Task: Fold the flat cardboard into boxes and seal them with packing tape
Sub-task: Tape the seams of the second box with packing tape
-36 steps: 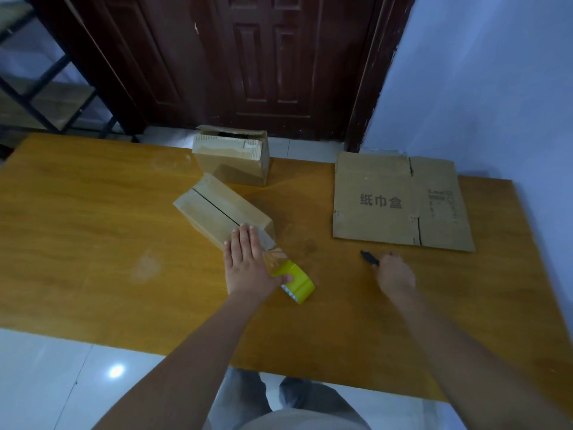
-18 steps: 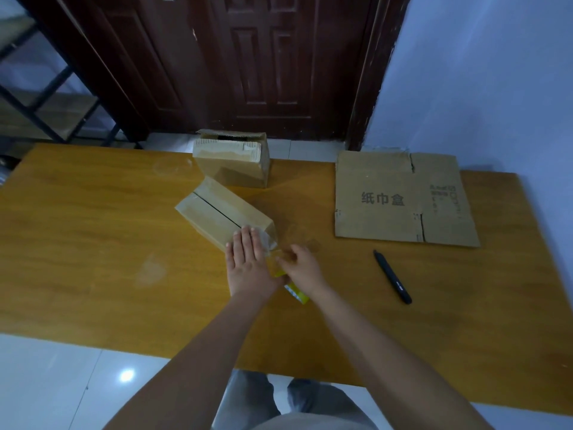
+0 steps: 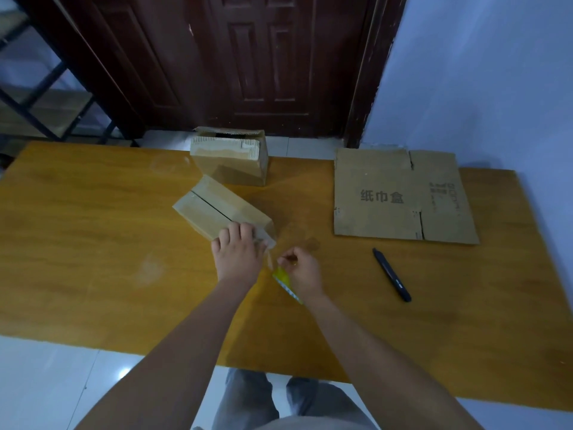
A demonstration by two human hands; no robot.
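Nearest, the right hand [image 3: 302,270] curls over the yellow tape roll [image 3: 283,279] on the desk [image 3: 93,259], gripping it, with a clear strip running from the roll up to the near end of the small box [image 3: 220,209]. The left hand [image 3: 238,254] lies flat, fingers straight, pressing that end of the box. This box sits at mid-desk, turned at an angle, its flaps closed with a dark seam along the top; by my reading its taping is under way, not finished. To the right lies a black pen [image 3: 392,274]. Further back a second box [image 3: 231,158] stands at the far edge, folded but gaping at the top. At far right a flat cardboard sheet [image 3: 400,197] with printed characters lies unfolded, so at least one box is left to make
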